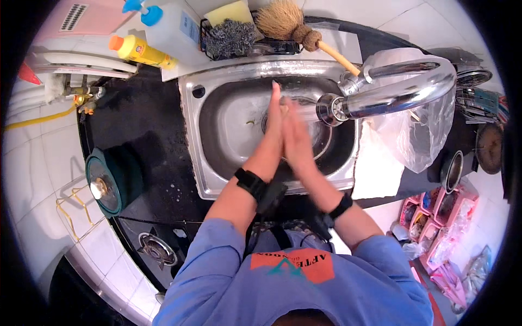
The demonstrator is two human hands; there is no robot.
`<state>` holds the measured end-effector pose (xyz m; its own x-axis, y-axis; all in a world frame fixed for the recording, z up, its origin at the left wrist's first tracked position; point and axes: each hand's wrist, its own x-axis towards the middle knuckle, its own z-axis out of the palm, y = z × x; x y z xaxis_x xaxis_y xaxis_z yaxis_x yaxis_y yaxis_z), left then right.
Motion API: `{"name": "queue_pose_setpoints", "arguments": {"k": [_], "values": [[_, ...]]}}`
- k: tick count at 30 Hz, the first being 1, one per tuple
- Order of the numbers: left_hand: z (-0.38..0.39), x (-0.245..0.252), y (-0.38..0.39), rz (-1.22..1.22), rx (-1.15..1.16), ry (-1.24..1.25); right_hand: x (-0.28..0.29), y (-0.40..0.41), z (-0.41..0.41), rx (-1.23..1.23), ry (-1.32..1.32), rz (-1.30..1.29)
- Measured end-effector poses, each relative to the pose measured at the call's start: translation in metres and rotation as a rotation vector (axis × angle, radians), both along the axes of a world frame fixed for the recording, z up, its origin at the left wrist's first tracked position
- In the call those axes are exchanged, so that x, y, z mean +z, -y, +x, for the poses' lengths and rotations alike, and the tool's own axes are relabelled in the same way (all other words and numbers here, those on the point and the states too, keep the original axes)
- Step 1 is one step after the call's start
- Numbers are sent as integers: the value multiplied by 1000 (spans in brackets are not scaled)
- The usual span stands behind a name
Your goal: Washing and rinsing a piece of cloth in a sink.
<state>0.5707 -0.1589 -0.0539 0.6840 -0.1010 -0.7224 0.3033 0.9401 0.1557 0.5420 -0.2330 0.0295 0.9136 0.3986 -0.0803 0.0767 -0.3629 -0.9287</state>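
Over the stainless steel sink [228, 126], my left hand [275, 116] and my right hand [297, 134] are pressed palm to palm with fingers pointing away from me. The right hand is blurred. Water runs from the spout of the chrome faucet [391, 98] onto the hands. Between the palms nothing can be made out, though the inner surfaces are hidden. A round wire-rimmed item [326, 148] lies in the basin below them, partly covered by the hands. A small greenish scrap [250, 122] rests on the basin floor. Both wrists wear black straps with devices.
Behind the sink are a straw brush [281, 20], a dark scouring pad [230, 38], a yellow bottle [142, 51] and a pump bottle [175, 32]. A green lidded pot [112, 179] and gas burner [158, 248] are at left. A plastic bag [428, 134] and metal bowl [452, 172] stand right.
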Motion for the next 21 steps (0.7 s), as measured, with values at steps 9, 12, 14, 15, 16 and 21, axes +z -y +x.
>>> {"name": "queue_pose_setpoints", "arguments": {"k": [9, 12, 14, 15, 16, 21], "values": [[4, 32, 25, 301, 53, -219, -22, 17, 22, -153, -317, 109], [2, -20, 0, 341, 133, -89, 1, -9, -8, -29, 87, 9], [3, 3, 25, 682, -108, -89, -38, 20, 25, -57, 49, -41], [7, 34, 48, 974, -384, -42, -79, 61, 56, -15, -73, -195], [5, 37, 54, 624, -104, -78, -67, 50, 51, -89, -233, -92], [-4, 14, -7, 3, -93, -89, -13, 5, -1, -18, -13, -102]]}}
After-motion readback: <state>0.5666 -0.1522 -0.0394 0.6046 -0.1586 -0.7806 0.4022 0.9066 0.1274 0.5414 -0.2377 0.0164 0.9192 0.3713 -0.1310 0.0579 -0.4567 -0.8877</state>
